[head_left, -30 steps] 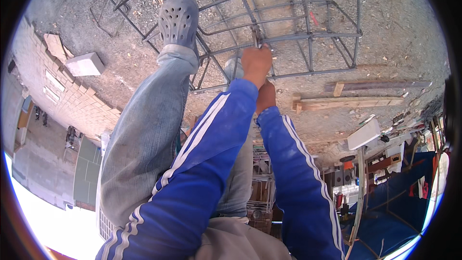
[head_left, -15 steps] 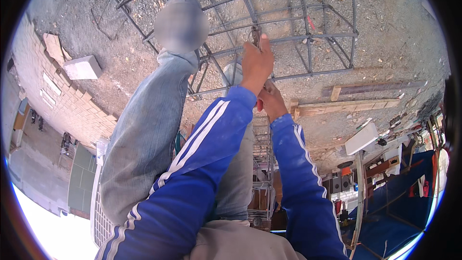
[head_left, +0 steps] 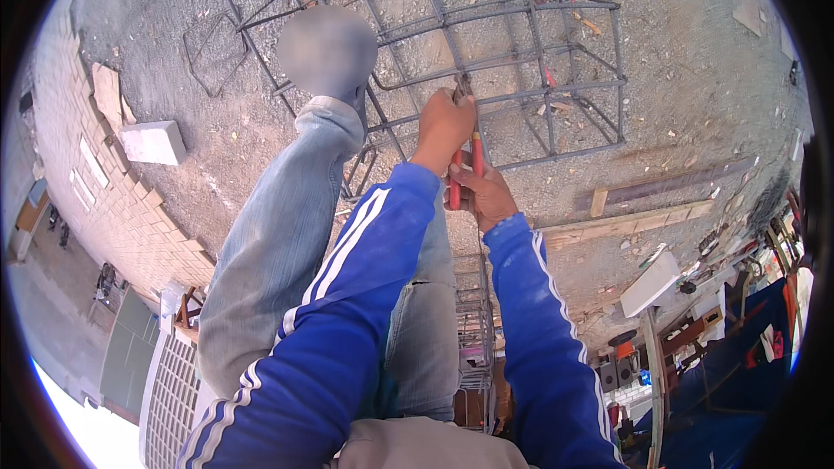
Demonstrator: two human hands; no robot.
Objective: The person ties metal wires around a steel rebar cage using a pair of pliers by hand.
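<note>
Red-handled pincers (head_left: 455, 181) sit in my right hand (head_left: 488, 195), whose fingers wrap round the handles. Their dark metal jaws reach up to a bar of the steel rebar cage (head_left: 532, 7). Just above the handles is my left hand (head_left: 446, 126), closed beside the jaws, with the thumb and fingers drawn together. What it grips, if anything, is hidden by the fingers; a thin tie wire there is too small to make out. The cage of crossed bars and bent stirrups lies on gravelly ground in front of me.
My jeans-clad left leg (head_left: 269, 243) extends forward to the cage's left part. Wooden planks (head_left: 634, 224) lie at the right. A pale block (head_left: 154, 142) rests near a paved strip (head_left: 130, 200) on the left. A white slab (head_left: 651, 285) stands farther right.
My view has shifted, and the cage sits differently in it. The right hand has come a little lower, and the red pincer handles now show more, spread apart slightly.
</note>
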